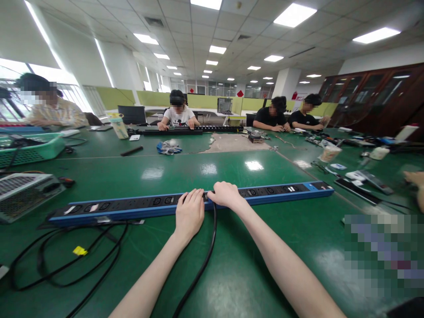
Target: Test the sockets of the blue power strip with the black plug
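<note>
Power strip (129, 204) is lying across the green table's (251, 269) near side | left hand (190, 212) is resting over it, grip unclear | right hand (225, 194) is covering black cable's (212, 238) end, hold hidden | connection: cannot tell; uncovered sockets (270, 191) are showing no plugs

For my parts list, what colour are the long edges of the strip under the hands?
The strip has blue edges, best seen in the head view.
</note>
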A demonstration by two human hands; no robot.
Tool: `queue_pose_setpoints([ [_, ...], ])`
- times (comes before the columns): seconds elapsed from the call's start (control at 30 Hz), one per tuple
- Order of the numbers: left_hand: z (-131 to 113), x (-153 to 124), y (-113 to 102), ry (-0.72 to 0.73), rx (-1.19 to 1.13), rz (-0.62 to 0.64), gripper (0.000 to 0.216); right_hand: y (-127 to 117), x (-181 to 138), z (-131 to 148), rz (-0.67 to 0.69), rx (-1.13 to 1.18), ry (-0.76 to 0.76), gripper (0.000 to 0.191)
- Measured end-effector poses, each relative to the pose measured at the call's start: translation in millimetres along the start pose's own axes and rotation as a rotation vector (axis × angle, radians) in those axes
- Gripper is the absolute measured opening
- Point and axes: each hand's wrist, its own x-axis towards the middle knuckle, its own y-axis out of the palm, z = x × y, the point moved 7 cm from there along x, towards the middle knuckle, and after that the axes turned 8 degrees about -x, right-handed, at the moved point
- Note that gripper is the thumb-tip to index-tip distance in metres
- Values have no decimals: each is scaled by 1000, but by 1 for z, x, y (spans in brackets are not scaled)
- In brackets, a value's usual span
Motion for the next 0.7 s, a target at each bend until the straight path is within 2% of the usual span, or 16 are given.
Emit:
queue_pose_setpoints([
  [0.1,0,0,0,3,-7,-5,47,6,6,-7,8,33,-31,48],
  [0.27,1,1,1,-5,4,4,46,9,21,-12,150,126,-86,47],
  [0.5,-1,1,0,9,3,-14,46,0,8,-2,52,39,-12,47],
  [0.7,-2,2,-1,2,14,-6,46,-4,9,-3,93,32,-2,45],
])
